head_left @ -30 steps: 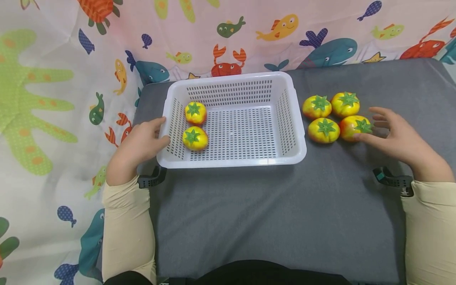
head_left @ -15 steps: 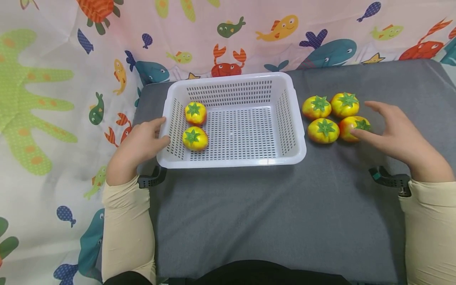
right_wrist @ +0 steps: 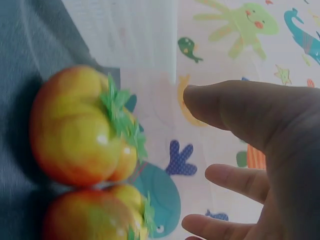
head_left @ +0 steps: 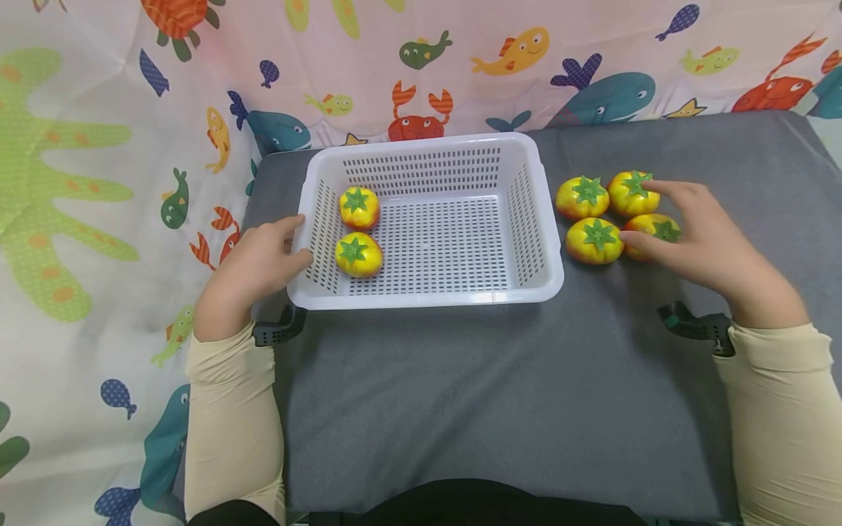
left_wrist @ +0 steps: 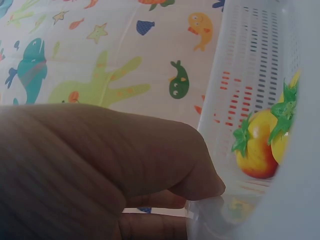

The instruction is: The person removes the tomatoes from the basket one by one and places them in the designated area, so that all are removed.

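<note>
Head view: white basket (head_left: 427, 299) on the grey bench (head_left: 460, 409), two tomatoes lying inside by its left wall, one farther (head_left: 359, 209), one nearer (head_left: 359, 256). Four more tomatoes bunched on the bench to the right of the basket: far-left (head_left: 582, 198), far-right (head_left: 627, 196), near-left (head_left: 594, 242), near-right (head_left: 653, 227) (the last partly behind the thumb). Right hand (head_left: 717, 256) over the right-hand pair, thumb and forefinger spread, holding nothing. Left hand (head_left: 253, 267) at the basket's left rim. As I judge it, picking from the outer side of the cluster is soundest: centre the spread on one tomato, come down around its widest part and lift straight, so its neighbours don't roll. Left wrist view: thumb over the rim, fingers against the outside wall, a grip that should keep the basket from sliding. Right wrist view: thumb and fingers well parted, a gap between them and the two tomatoes in sight, so lower before closing. Lettering: none readable on tomatoes, basket or the sea-creature cloth (head_left: 368, 58); the wrist straps (head_left: 699, 325) (dark, small) show no brand I can make out.
</note>
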### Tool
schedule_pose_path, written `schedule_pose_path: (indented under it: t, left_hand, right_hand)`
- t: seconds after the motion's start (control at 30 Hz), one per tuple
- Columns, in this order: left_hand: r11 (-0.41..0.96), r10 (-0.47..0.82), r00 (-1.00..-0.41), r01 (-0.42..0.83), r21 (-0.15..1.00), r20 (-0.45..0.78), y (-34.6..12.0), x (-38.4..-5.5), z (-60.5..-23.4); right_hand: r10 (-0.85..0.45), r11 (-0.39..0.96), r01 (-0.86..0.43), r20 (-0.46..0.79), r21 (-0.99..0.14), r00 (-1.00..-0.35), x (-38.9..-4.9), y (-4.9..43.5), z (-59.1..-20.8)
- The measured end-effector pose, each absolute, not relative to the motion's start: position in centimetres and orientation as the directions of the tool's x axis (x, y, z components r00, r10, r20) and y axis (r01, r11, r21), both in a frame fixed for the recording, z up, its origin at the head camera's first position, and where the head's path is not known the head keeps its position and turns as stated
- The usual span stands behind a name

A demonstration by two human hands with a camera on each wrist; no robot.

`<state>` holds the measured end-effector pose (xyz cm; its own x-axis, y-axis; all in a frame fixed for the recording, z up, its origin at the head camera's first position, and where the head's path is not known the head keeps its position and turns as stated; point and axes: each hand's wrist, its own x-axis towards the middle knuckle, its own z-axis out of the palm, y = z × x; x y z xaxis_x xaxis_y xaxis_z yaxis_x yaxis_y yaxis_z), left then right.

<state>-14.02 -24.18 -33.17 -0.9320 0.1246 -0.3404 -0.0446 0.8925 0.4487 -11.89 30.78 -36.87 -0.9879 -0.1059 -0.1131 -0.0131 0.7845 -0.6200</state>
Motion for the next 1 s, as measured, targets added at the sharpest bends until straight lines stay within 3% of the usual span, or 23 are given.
schedule_pose_path:
  t: [0.47, 1.0]
  left_hand:
    - [0.897, 0.115, -0.933, -0.049, 0.439, -0.34, -24.2, -14.0, -33.2]
    - [0.9, 0.114, -0.934, -0.047, 0.433, -0.339, -24.1, -14.1, -33.2]
  right_hand:
    - [-0.187, 0.745, -0.109, -0.049, -0.658, -0.981, -13.2, 28.1, -35.4]
    - [-0.237, 0.783, -0.155, -0.059, -0.602, -0.97, -14.6, 25.3, -33.2]
